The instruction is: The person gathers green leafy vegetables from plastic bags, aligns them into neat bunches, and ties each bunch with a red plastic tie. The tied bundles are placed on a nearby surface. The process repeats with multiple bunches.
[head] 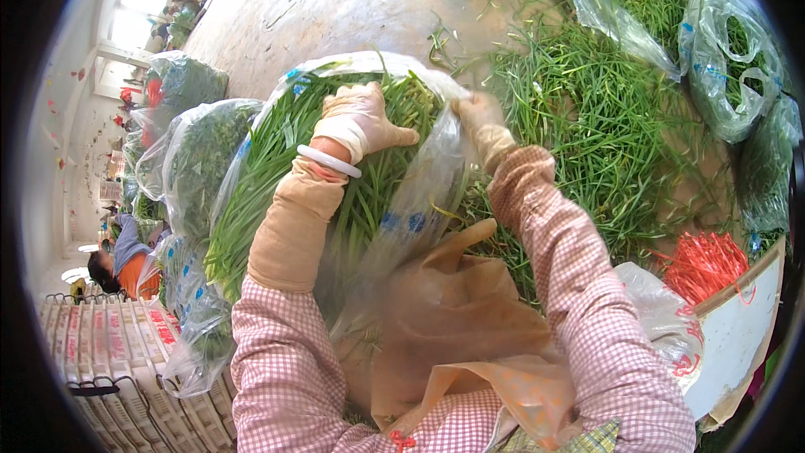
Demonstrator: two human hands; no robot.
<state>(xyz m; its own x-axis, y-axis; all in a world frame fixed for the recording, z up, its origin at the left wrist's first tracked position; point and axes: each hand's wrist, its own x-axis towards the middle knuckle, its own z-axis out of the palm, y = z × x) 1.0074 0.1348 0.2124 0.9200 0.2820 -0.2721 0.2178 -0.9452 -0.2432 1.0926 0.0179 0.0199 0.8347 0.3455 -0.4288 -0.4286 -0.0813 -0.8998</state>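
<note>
A clear plastic bag (pixel 434 176) with blue print lies before me, filled with long green leafy stalks (pixel 270 157). My left hand (pixel 365 116), in a pale glove with a white bangle at the wrist, presses down on the stalks inside the bag's mouth, thumb spread to the right. My right hand (pixel 481 116), gloved too, pinches the bag's rim on its right side. Right beside the bag a loose heap of green stalks (pixel 604 119) is spread on the floor. A brown translucent plastic apron (pixel 459 314) covers my lap.
Filled bags (pixel 210 163) stand at left, above stacked white plastic crates (pixel 126 352). Another person (pixel 135 258) in orange is beyond them. More bags of greens (pixel 729 69) lie at upper right. Red plastic strands (pixel 704 267) sit by a white board (pixel 736 333) at lower right.
</note>
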